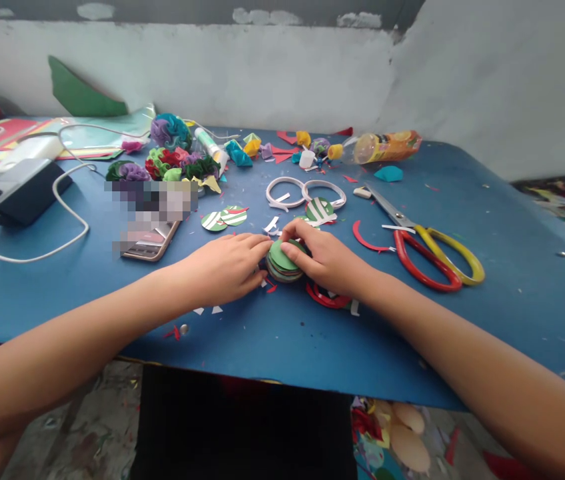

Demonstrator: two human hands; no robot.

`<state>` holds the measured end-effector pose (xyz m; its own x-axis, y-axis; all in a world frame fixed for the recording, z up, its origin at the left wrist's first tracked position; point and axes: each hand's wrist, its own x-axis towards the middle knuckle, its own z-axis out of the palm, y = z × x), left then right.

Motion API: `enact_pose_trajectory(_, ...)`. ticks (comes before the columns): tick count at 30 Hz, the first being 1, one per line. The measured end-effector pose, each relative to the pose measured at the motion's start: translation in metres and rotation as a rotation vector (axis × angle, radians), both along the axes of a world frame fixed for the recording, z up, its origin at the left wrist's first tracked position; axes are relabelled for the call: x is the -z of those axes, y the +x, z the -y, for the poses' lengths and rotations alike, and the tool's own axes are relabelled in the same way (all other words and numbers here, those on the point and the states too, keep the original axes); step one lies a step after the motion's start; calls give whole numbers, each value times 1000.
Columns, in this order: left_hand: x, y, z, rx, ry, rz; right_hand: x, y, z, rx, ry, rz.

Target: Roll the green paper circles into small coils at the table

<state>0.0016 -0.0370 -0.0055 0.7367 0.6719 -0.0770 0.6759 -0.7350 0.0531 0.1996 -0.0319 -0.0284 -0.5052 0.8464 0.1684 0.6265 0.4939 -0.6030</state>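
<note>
A small stack of round paper discs [282, 260], green on top with layered edges, sits on the blue table between my hands. My right hand [325, 257] grips it from the right, with the thumb on the top disc and the fingers curled around the far side. From the left, my left hand [230, 267] presses its fingertips and thumb against the stack's edge. Just beyond lie striped green discs [318, 209] and white paper rings [285, 192]. Red paper rings [327, 297] rest partly beneath my right wrist.
Large scissors [427, 250] with red and yellow handles lie open at right. Behind are a plastic bottle [387, 147], a glue stick [210, 148] and ruffled paper flowers [170, 131]. A phone [155, 243] and a cabled dark box [17, 193] are at left. Paper scraps litter the blue table [262, 347].
</note>
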Motion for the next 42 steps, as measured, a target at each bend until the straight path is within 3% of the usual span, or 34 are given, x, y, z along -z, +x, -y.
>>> enact_pose_trajectory(16, -3, -2, -4, 42, 3, 27, -3, -1, 1, 6, -14, 7)
enact_pose_trajectory(42, -3, -2, -1, -1, -58, 41, 0, -1, 1, 0, 1, -8)
